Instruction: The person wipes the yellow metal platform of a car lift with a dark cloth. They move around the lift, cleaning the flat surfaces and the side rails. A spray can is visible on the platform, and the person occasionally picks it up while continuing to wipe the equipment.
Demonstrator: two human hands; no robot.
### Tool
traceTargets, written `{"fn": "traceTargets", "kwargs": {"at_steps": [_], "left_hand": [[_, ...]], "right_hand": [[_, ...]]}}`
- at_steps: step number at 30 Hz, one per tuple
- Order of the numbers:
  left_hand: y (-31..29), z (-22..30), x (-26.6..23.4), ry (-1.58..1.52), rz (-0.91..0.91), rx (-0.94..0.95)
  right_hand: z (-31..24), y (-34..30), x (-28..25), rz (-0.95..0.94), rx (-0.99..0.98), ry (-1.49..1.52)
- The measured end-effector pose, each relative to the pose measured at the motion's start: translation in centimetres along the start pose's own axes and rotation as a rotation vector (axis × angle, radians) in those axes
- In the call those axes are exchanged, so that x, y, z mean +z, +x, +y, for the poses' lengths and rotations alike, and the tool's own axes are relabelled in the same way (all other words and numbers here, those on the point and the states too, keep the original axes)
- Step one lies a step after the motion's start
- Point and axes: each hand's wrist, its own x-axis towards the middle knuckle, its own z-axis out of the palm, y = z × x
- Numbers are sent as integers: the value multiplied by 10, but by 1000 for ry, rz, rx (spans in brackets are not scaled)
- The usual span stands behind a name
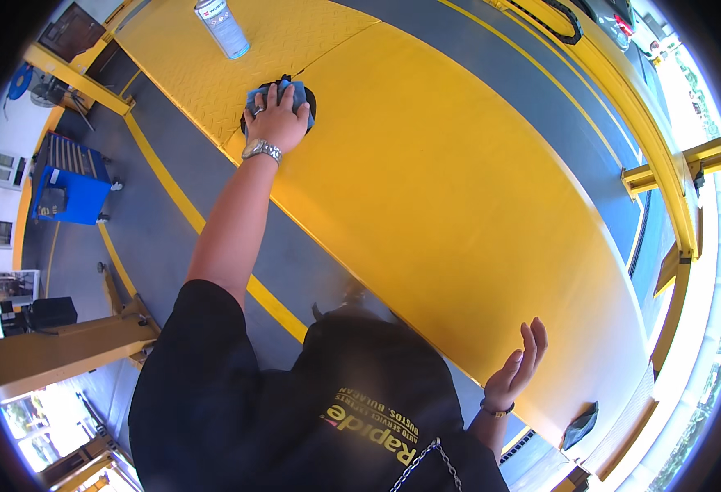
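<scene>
A long yellow metal panel [426, 189] stretches in front of me, with a raised tread pattern at its far left end. On it my left hand [277, 123] presses down a bundled blue-and-black cloth [299, 97], fingers spread over the top and a metal watch on the wrist. A blue-and-white spray can [223, 31] stands on the tread-patterned part, just beyond that hand. Down at the right, my right hand [518, 371] is raised by the panel's near edge, its fingers stretched out and nothing in it.
A dark cloth or pouch [580, 425] lies on the panel's right end. Across the grey floor at left stands a blue tool cabinet [73, 180] with drawers. Yellow lift posts and beams [65, 348] rise on both sides. At far left is a fan [47, 92].
</scene>
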Motion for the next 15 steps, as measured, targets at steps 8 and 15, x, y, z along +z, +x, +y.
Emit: {"fn": "traceTargets", "kwargs": {"at_steps": [8, 15], "left_hand": [[-225, 151, -18, -423, -68, 988], [-179, 70, -35, -842, 134, 787]], "right_hand": [[-40, 54, 62, -250, -268, 230], [-63, 88, 91, -728, -491, -317]]}}
